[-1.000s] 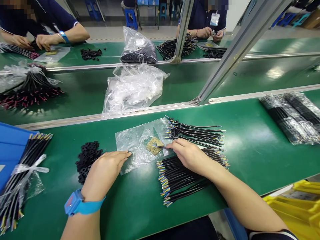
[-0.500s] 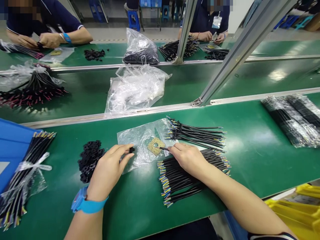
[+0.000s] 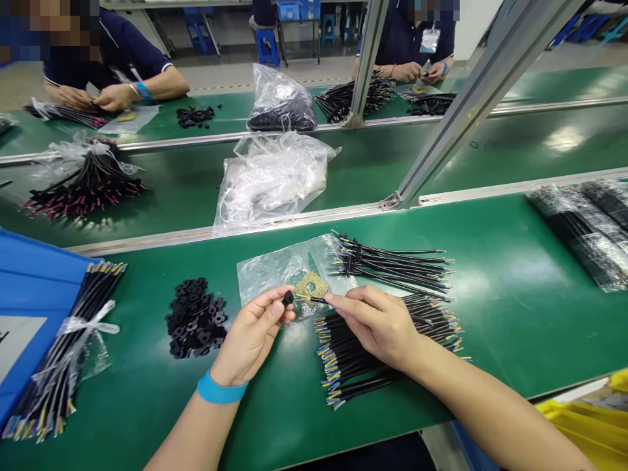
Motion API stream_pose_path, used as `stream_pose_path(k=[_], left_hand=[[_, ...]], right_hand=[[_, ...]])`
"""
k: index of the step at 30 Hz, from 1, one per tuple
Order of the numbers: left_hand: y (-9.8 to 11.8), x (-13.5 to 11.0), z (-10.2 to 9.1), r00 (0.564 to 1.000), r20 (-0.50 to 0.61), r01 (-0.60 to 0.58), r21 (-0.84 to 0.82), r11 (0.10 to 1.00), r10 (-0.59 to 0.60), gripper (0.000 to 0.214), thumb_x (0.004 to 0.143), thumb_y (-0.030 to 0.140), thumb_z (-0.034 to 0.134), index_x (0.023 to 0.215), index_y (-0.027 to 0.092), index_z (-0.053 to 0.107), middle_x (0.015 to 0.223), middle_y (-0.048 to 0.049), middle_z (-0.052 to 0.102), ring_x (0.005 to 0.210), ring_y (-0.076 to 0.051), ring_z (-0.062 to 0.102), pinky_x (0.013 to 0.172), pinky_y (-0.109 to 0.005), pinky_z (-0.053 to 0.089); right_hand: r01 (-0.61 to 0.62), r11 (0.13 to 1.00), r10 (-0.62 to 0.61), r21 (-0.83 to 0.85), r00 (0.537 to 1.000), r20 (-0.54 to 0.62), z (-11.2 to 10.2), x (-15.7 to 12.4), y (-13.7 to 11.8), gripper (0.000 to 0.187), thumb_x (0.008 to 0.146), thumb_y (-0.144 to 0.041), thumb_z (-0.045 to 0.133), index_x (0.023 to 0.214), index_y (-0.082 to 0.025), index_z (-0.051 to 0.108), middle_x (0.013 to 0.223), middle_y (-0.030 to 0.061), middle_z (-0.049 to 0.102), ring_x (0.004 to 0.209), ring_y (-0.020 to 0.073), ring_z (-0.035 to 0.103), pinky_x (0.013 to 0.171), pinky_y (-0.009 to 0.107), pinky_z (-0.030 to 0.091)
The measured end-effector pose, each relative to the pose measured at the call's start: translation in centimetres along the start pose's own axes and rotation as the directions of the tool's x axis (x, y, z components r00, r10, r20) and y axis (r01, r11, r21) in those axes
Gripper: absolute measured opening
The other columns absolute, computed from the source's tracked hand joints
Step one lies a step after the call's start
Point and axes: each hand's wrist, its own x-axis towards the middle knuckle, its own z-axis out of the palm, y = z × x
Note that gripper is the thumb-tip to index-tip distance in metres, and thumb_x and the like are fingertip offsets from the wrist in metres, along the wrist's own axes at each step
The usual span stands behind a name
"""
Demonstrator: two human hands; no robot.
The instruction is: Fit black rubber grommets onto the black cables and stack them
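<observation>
Between thumb and fingers my left hand (image 3: 262,327) pinches a small black rubber grommet (image 3: 288,298), its hole turned toward the right. My right hand (image 3: 377,320) grips a black cable (image 3: 318,300), whose stripped coloured wire ends point at the grommet, a short gap away. Beneath them a yellowish sponge (image 3: 313,286) with a hole in its middle lies on a clear plastic bag (image 3: 265,273). A pile of black grommets (image 3: 196,320) is left of my left hand. Under my right forearm is a row of black cables (image 3: 358,353) with coloured ends.
Cables with black pieces on them (image 3: 397,258) lie behind my right hand. A tied cable bundle (image 3: 73,347) leans by a blue bin (image 3: 34,281) at left. Wrapped cables (image 3: 579,229) lie far right. A metal post (image 3: 456,98) slants across; two people work beyond the frame rail.
My left hand has moved right and turned, bringing the grommet up to the cable's wire ends. My right hand has shifted slightly, still with the cable. The whole view has moved a little.
</observation>
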Motion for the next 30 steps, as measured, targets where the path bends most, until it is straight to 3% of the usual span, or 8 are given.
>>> stream_pose_path(k=[4,9,16,21,26,30], left_hand=[[0.2,-0.2,0.2,0.998,0.022,0.058,-0.039,0.998,-0.057,0.050,0.055,0.042,0.099,0.097,0.018,0.083,0.075,-0.0035,0.072,0.064,-0.009,0.062,0.066,-0.019,0.055],[0.1,-0.2,0.3,0.999,0.012,0.046,-0.047,0.998,-0.046,0.050,0.056,0.042,0.098,0.097,0.017,0.083,0.073,-0.0037,0.071,0.063,-0.009,0.064,0.065,-0.020,0.056],[-0.1,-0.3,0.0,0.999,-0.023,-0.041,0.161,0.986,0.046,0.051,0.060,0.049,0.095,0.099,0.018,0.083,0.074,-0.0061,0.075,0.068,-0.014,0.069,0.071,-0.024,0.060],[-0.5,-0.5,0.0,0.992,0.075,-0.124,0.366,0.922,0.103,0.041,0.067,0.043,0.092,0.100,0.021,0.084,0.071,-0.0063,0.077,0.068,-0.018,0.073,0.069,-0.027,0.062],[-1.2,-0.9,0.6,0.978,0.165,-0.179,0.371,0.911,0.125,0.031,0.072,0.037,0.089,0.099,0.024,0.085,0.069,-0.0049,0.075,0.064,-0.016,0.072,0.066,-0.026,0.061],[-1.2,-1.4,1.0,0.952,0.201,-0.293,0.394,0.871,0.229,0.024,0.072,0.035,0.089,0.093,0.025,0.086,0.074,-0.0056,0.075,0.058,-0.014,0.067,0.056,-0.022,0.057]], right_hand=[[0.031,0.997,-0.032,-0.066,0.999,-0.018,0.2,-0.2,0.0,0.028,0.099,-0.011,0.058,0.122,-0.019,0.071,0.087,0.0032,0.067,0.073,0.0086,0.062,0.066,0.019,0.053],[0.098,0.985,-0.096,-0.144,0.995,0.022,0.1,-0.1,-0.2,0.029,0.099,-0.011,0.056,0.121,-0.021,0.072,0.086,0.0019,0.068,0.071,0.0079,0.061,0.061,0.019,0.048],[0.149,0.963,-0.128,-0.225,0.986,0.103,-0.6,0.1,-0.6,0.033,0.098,-0.010,0.052,0.121,-0.021,0.073,0.086,0.0023,0.070,0.072,0.0107,0.061,0.060,0.022,0.048],[0.144,0.972,-0.133,-0.186,0.989,0.070,-0.6,0.1,-0.8,0.027,0.099,-0.010,0.054,0.117,-0.018,0.072,0.083,0.0021,0.070,0.071,0.0103,0.061,0.062,0.023,0.048],[0.150,0.980,-0.150,-0.130,0.989,0.016,-0.1,0.0,-1.0,0.019,0.099,-0.012,0.059,0.113,-0.015,0.071,0.089,0.0034,0.073,0.072,0.0106,0.064,0.064,0.024,0.051],[0.126,0.992,-0.126,-0.012,0.991,-0.049,0.1,0.1,-1.3,0.010,0.098,-0.015,0.064,0.106,-0.014,0.070,0.089,0.0030,0.074,0.072,0.0102,0.065,0.067,0.023,0.052]])
